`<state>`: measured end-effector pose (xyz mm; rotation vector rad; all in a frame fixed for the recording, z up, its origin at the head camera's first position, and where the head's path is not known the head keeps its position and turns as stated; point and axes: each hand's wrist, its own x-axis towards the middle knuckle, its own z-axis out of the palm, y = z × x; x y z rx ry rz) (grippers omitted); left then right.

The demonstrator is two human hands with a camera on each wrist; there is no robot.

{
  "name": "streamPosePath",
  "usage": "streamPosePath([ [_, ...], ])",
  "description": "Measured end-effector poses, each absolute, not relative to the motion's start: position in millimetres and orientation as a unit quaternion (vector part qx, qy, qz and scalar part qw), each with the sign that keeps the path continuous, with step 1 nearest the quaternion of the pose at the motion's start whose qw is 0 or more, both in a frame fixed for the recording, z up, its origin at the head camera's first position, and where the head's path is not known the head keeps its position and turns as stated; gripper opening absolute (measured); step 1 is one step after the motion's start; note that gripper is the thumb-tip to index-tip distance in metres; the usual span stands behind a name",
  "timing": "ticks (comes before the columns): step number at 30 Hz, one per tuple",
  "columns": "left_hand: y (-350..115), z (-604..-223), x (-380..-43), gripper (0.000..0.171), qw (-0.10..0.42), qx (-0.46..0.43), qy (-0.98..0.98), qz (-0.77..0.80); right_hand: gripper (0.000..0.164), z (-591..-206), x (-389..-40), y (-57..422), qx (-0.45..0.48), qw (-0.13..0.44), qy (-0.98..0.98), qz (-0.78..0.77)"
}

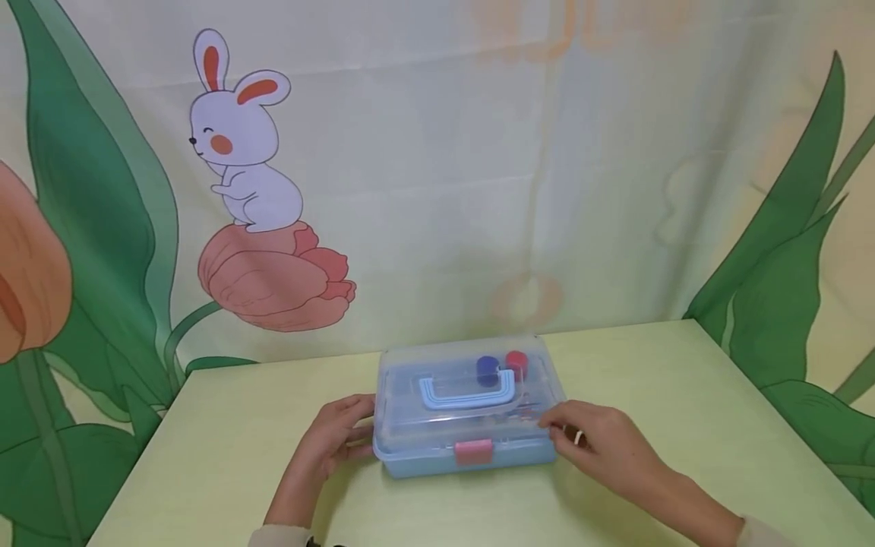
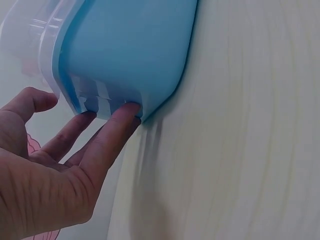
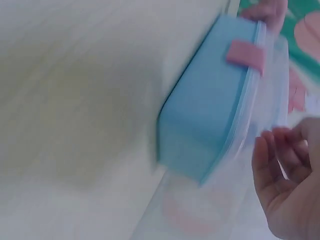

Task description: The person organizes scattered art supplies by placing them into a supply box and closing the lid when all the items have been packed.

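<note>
A storage box (image 1: 424, 465) with a light blue base stands on the table, its clear lid (image 1: 437, 433) down. A pale blue handle (image 1: 468, 399) lies on the lid, and a pink latch (image 1: 474, 452) sits at the middle of the front. My left hand (image 1: 335, 431) touches the box's left side; in the left wrist view its fingertips (image 2: 127, 109) press on the blue wall with the thumb apart. By the right edge of the lid is my right hand (image 1: 601, 441), its fingers loosely bent and nothing held between them.
Through the lid show a dark blue round item (image 1: 488, 370) and a red one (image 1: 516, 365). The pale yellow-green table (image 1: 649, 372) ends at a cloth backdrop (image 1: 424, 190) printed with a rabbit, tulips and leaves.
</note>
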<state>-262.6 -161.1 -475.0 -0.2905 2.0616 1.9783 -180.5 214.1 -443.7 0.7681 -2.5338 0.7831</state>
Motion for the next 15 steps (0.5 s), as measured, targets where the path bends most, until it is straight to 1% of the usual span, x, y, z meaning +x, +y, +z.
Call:
streamPosePath([
  [3,-161.7,-473.2,-263.4,0.046,0.128,-0.096,0.713,0.682,0.017,-441.5,-182.9,231.1,0.204,0.179,-0.911,0.311],
  [5,-162.1,-472.6,-263.5,0.046,0.122,-0.089,0.719,0.678,0.018,-439.6,-185.5,238.1,0.183,0.179,-0.916,0.310],
  [10,-161.3,-471.9,-256.7,0.043,0.093,-0.074,0.735,0.668,0.021,-434.5,-192.0,245.5,0.181,0.156,-0.926,0.291],
  [13,-160.2,-468.8,-249.5,0.035,0.069,-0.066,0.739,0.666,0.027,-429.3,-195.9,244.2,0.186,0.136,-0.932,0.278],
  [15,-159.7,-465.3,-245.4,0.027,0.043,-0.053,0.747,0.661,0.029,-424.2,-198.9,241.3,0.189,0.129,-0.936,0.268],
])
